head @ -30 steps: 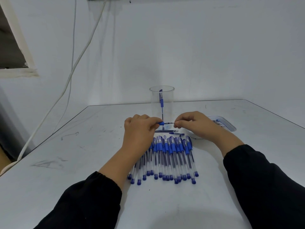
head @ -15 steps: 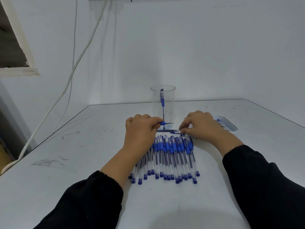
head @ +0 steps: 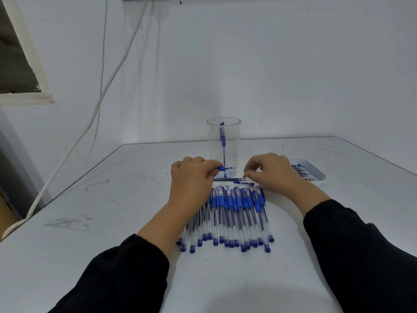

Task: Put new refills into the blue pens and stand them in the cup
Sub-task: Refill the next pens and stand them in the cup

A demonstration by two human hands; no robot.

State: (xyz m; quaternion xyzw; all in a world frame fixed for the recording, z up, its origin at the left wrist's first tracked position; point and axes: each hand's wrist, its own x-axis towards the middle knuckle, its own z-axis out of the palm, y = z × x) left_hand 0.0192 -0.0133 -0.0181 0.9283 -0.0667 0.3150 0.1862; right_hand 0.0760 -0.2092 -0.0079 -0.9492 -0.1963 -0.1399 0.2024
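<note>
- On the white counter [head: 135,222], in front of the clear cup [head: 223,141], I am partway through refilling one blue pen; one finished pen [head: 223,143] already stands upright inside the cup.
- My left hand [head: 191,177] grips the pen in hand [head: 225,168] by its blue front end, fingers curled round it, the tip pointing right, level with the foot of the cup.
- My right hand [head: 268,171] is lowered to the loose refills [head: 228,179] lying just beyond the row, fingertips bent down at their right end; whether they have closed on one I cannot tell from this view.
- A small blue pen piece [head: 242,182] lies beside those refills, close under my right fingers.
- The row of pens [head: 228,213] waits side by side near me, blue grips toward the cup, my left wrist passing over its left edge.
- A shallow tray [head: 316,175] sits to the right behind my right hand, with thin sticks in it, perhaps more refills.
- Next, as I judge it, a thin refill must be pinched off the counter, lined up with the barrel and slid in; a slim, smooth rod may roll away.
- Both forearms reach forward in black sleeves [head: 361,256], wrists low over the counter.
</note>
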